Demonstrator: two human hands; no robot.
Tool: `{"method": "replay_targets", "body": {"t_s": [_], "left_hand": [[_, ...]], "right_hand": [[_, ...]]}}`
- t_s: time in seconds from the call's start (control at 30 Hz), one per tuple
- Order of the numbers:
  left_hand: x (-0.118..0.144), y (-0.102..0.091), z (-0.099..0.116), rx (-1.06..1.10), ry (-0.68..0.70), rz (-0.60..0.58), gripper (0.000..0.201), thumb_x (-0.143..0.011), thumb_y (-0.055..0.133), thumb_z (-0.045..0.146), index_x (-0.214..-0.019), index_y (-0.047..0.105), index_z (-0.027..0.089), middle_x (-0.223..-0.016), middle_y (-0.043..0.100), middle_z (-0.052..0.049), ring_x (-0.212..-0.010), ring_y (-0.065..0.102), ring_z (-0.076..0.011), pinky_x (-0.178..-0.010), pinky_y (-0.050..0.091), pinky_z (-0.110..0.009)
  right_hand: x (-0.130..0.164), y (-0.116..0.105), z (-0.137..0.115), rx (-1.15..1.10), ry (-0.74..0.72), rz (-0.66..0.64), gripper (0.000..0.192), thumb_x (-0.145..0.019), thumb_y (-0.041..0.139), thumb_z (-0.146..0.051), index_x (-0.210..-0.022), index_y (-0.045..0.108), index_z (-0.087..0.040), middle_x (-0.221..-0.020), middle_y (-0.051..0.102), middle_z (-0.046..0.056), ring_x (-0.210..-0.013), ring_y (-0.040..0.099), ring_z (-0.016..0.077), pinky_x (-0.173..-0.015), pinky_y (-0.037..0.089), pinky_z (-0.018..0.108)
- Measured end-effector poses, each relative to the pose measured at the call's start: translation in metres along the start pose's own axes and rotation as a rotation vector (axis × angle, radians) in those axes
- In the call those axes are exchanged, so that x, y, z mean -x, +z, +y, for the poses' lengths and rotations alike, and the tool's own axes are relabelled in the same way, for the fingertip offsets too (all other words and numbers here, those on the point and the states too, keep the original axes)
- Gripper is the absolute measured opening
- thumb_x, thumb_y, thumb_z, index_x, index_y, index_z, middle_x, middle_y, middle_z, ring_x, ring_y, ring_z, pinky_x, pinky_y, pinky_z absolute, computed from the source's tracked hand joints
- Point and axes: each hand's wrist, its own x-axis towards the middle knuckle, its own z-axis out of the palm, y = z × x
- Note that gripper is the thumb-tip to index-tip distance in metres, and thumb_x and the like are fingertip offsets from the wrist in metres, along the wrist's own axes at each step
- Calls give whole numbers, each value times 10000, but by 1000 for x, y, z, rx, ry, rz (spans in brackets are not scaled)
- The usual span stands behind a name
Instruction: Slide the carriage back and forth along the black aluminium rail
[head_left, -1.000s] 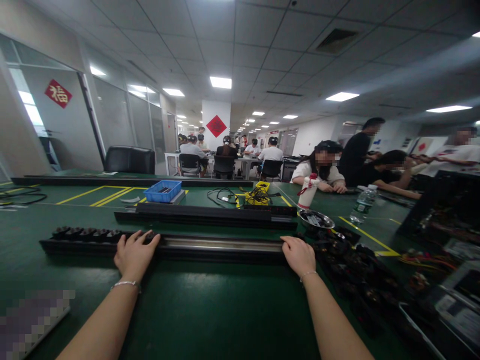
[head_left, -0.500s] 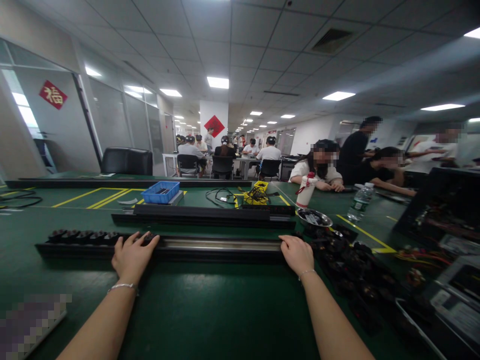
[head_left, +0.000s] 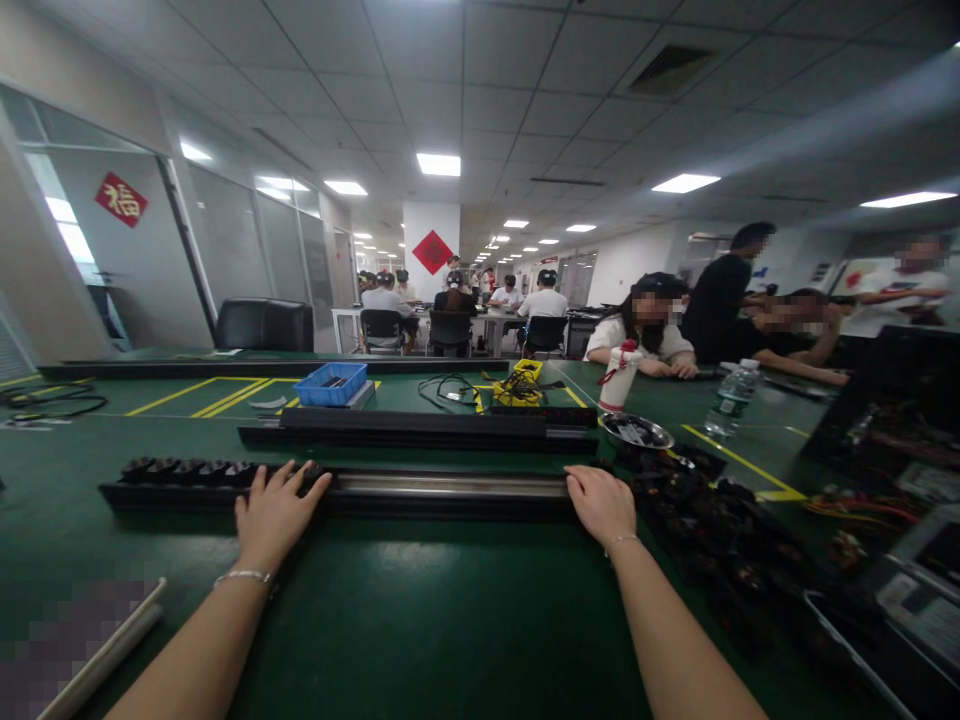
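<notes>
Left hand (head_left: 274, 512), fingers spread, rests flat on the long black rail (head_left: 420, 493) lying crosswise on the green surface (head_left: 420, 620); right hand (head_left: 602, 503), fingers loosely together, covers the rail's end at 3 o'clock. Both hands sit as they did a second earlier; only the view has shifted slightly. Dark parts (head_left: 705, 520) heaped at 3 o'clock blur together, and neither palm shows.
</notes>
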Motion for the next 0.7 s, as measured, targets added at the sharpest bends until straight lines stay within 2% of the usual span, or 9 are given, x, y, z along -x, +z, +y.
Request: {"method": "replay_targets", "body": {"t_s": [0.13, 0.27, 0.7], "left_hand": [[-2, 1, 0, -63, 36, -25, 558, -861, 203, 504, -1311, 452, 287, -1451, 345, -51, -1356, 157, -334, -997, 222, -648], [-6, 8, -3, -52, 31, 10, 591, -853, 215, 510, -1332, 424, 232, -1447, 350, -62, -1338, 213, -308, -1000, 245, -635], [-6, 8, -1, -29, 15, 23, 583, -839, 249, 529, -1300, 465, 245, -1432, 375, -59, -1324, 242, -309, -999, 252, -634]], "right_hand": [[7, 5, -1, 9, -2, 49, 392, -878, 317, -357, -1089, 640, -289, -1179, 617, 2, -1138, 472, 191, -933, 308, 370], [15, 11, -5, 28, 95, 125, 408, -885, 306, -328, -1135, 624, -273, -1223, 589, 12, -1171, 428, 209, -961, 271, 384], [14, 11, -5, -20, 109, 116, 397, -860, 333, -313, -1101, 647, -279, -1202, 603, 9, -1165, 439, 206, -969, 270, 392]]}}
